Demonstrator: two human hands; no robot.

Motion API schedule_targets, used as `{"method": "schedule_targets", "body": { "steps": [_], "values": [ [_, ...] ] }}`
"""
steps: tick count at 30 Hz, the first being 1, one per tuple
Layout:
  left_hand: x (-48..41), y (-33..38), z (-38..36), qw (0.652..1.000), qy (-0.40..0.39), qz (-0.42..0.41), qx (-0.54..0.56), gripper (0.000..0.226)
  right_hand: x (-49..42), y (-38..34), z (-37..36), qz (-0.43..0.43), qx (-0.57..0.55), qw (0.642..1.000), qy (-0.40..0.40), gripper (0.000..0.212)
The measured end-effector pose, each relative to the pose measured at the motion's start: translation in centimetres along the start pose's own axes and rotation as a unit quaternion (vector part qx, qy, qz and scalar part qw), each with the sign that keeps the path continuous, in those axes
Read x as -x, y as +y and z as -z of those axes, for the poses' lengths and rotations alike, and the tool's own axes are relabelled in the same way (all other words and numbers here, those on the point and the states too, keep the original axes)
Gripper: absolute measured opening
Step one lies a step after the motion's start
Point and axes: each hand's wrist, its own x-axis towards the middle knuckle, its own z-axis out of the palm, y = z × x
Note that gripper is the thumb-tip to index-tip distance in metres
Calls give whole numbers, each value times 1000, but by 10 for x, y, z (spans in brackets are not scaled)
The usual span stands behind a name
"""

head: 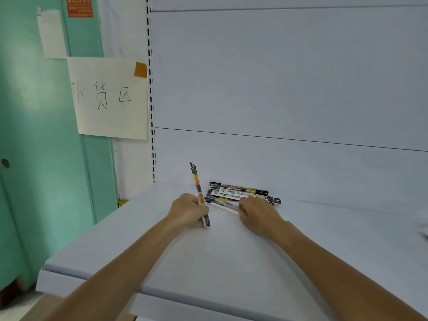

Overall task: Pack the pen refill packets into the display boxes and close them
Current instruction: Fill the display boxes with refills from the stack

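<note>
Several pen refill packets [240, 193] lie in a loose pile at the back of a white shelf [208, 256], against the back panel. My left hand [188, 210] grips one long narrow packet [196, 181] and holds it nearly upright, its black header pointing up. My right hand [257, 214] rests on the right side of the pile and pinches the end of a white packet [225, 206]. No display box is in view.
A slotted upright [151, 112] runs down the left of the shelf bay. A paper sign with handwritten characters [108, 98] is taped beside it on a green wall. Something blurred [423, 228] shows at the right edge of the shelf.
</note>
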Motion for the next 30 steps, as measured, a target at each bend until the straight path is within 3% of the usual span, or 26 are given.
{"method": "schedule_targets", "body": {
  "steps": [2, 5, 8, 10, 14, 16, 17, 19, 21, 23, 24, 25, 27, 30],
  "values": [
    [5, 1, -3, 998, -34, 14, 59, 20, 1, 0, 3, -2, 31, 999, -9, 24],
    [9, 4, -3, 995, -51, 14, 88, 14, 2, -6, 10, -17, 24, 999, 16, 14],
    [12, 5, -8, 994, -60, 11, 95, 7, 3, -18, 14, -58, -151, 983, 89, 10],
    [16, 6, -15, 996, -73, -27, 40, 7, 4, -33, 13, -56, -256, 961, 91, 16],
    [19, 7, -17, 981, -127, -122, -79, 9, 11, -49, 14, -3, -335, 939, 76, 34],
    [22, 5, -8, 970, -151, -137, -135, 20, 14, -39, 14, 12, -289, 954, 81, 33],
    [24, 5, -3, 966, -127, -143, -171, 30, 17, -32, 14, 16, -239, 968, 72, 27],
    [29, 8, 8, 938, 3, -189, -289, 39, 22, -20, 12, 37, -142, 988, 45, 19],
    [33, 12, 14, 850, 100, -305, -419, 53, 30, -16, 15, 65, -80, 994, 27, 19],
    [32, 13, 9, 767, 75, -379, -512, 74, 36, -21, 22, 103, -47, 993, 22, 13],
    [31, 12, 4, 745, 54, -382, -544, 74, 38, -25, 27, 120, -31, 992, 24, 14],
    [29, 11, 0, 738, 39, -370, -563, 65, 41, -30, 32, 130, -20, 991, 29, 18],
    [25, 11, -7, 757, 40, -334, -560, 37, 47, -35, 44, 136, -17, 989, 56, 23],
    [24, 14, -15, 782, 63, -303, -542, 23, 56, -25, 55, 86, -39, 994, 51, 46]
  ]
}}
